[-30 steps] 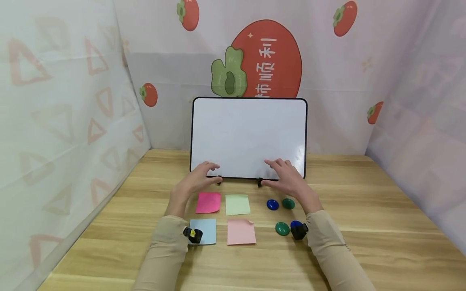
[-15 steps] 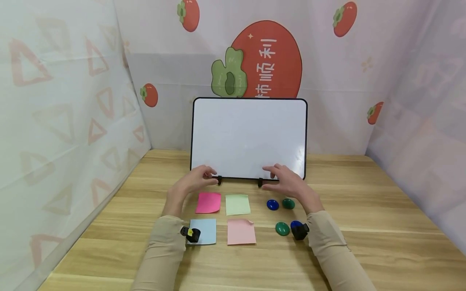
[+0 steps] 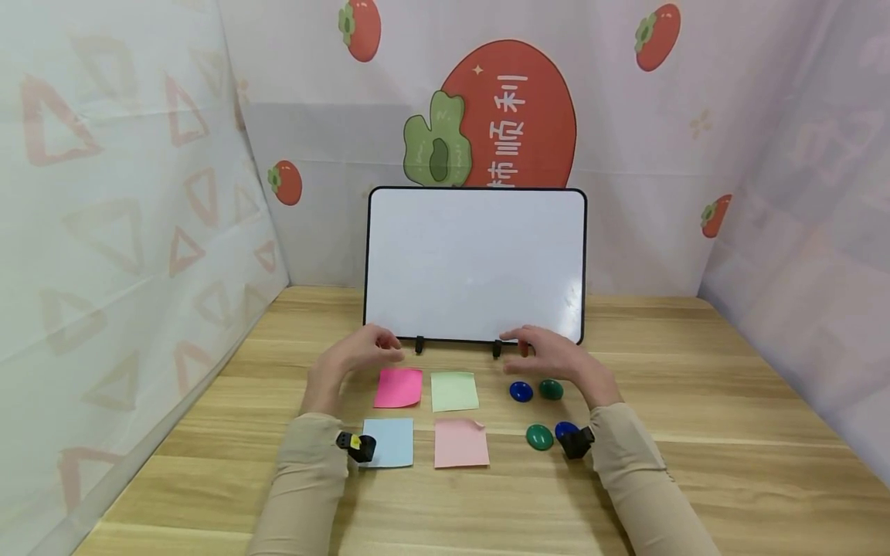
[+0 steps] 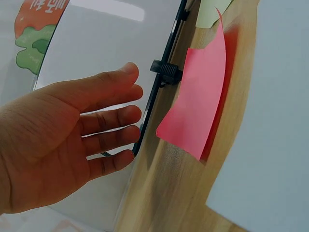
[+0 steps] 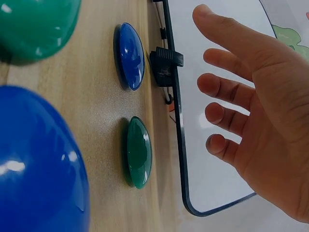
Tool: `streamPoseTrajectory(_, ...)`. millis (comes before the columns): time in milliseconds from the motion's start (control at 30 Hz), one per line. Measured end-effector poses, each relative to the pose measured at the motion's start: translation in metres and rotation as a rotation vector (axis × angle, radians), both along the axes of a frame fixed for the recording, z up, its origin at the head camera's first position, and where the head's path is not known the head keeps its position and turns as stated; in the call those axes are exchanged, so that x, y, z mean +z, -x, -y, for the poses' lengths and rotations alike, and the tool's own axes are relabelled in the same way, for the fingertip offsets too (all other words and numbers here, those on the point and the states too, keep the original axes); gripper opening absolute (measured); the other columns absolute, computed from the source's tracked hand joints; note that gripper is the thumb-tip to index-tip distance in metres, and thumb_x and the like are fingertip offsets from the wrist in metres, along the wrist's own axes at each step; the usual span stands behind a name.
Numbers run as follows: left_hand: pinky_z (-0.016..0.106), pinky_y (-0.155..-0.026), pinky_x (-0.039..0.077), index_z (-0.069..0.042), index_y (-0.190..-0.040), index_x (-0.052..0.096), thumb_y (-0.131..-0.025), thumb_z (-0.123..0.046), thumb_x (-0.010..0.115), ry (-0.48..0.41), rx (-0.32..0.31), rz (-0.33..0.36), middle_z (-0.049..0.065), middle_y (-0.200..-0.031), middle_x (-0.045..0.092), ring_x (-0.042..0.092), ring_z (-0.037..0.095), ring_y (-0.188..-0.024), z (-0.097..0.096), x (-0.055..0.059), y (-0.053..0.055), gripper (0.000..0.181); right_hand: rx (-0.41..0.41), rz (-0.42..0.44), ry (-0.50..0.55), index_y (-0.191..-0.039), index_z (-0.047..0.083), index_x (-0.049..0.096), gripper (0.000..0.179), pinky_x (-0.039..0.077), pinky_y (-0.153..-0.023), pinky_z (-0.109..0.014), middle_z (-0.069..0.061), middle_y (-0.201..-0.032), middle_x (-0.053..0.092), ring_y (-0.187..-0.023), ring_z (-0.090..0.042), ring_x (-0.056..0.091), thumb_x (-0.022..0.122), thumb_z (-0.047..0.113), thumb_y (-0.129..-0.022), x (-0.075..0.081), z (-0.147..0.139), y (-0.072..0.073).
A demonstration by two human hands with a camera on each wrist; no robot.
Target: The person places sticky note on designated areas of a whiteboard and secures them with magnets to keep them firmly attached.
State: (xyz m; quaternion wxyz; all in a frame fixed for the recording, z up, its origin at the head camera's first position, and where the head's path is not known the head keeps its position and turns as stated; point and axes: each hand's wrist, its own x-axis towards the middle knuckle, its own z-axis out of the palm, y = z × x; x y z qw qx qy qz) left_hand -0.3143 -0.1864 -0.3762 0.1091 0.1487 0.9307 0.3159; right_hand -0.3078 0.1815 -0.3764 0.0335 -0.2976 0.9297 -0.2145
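My left hand (image 3: 358,349) hovers in front of the whiteboard's lower left corner, beside the hot pink sticky note (image 3: 399,388). Its fingers are relaxed and hold nothing, as the left wrist view shows. My right hand (image 3: 551,354) hangs before the lower right part of the whiteboard (image 3: 476,262), fingers loosely bent and bare. Below it lie a blue magnet (image 3: 521,391) and a green magnet (image 3: 552,389), both round and domed. Nearer me are another green magnet (image 3: 539,437) and a second blue magnet (image 3: 565,429), partly hidden by the right wrist camera.
A pale green note (image 3: 454,391), a light blue note (image 3: 388,442) and a light pink note (image 3: 461,443) with a curled corner lie on the wooden table (image 3: 445,510). Black clips (image 3: 497,349) support the whiteboard's bottom edge. Printed cloth hangs behind and at both sides.
Both hands have come down and back from the whiteboard, the left also drifting left. Their fingers have drawn in a little. Notes, magnets and board stay put.
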Motion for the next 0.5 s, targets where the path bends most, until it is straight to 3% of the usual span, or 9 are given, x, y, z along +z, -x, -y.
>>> streamPoseTrajectory(300,0.039,-0.090,0.049,-0.012,-0.110,0.074,-0.090,-0.028,0.072,0.024,0.050,0.064,0.004,-0.108,0.070,0.058,0.019,-0.098,0.008,-0.004,0.000,0.026,0.024,0.077,0.029,-0.138,0.006,0.056,0.057,0.038,-0.064,-0.029,0.000,-0.082,0.054,-0.070,-0.014,0.045,0.072,0.033,-0.091,0.002,-0.005,-0.002)
streamPoseTrajectory(500,0.032,-0.082,0.046,-0.011,-0.111,0.073,-0.089,-0.027,0.074,0.036,0.029,0.081,0.005,-0.107,0.068,0.054,0.018,-0.095,0.012,-0.007,0.002,0.027,0.024,0.124,0.040,-0.137,0.005,0.057,0.055,0.037,-0.064,-0.028,0.000,-0.082,0.053,-0.071,-0.015,0.044,0.072,0.029,-0.090,0.001,-0.006,-0.004)
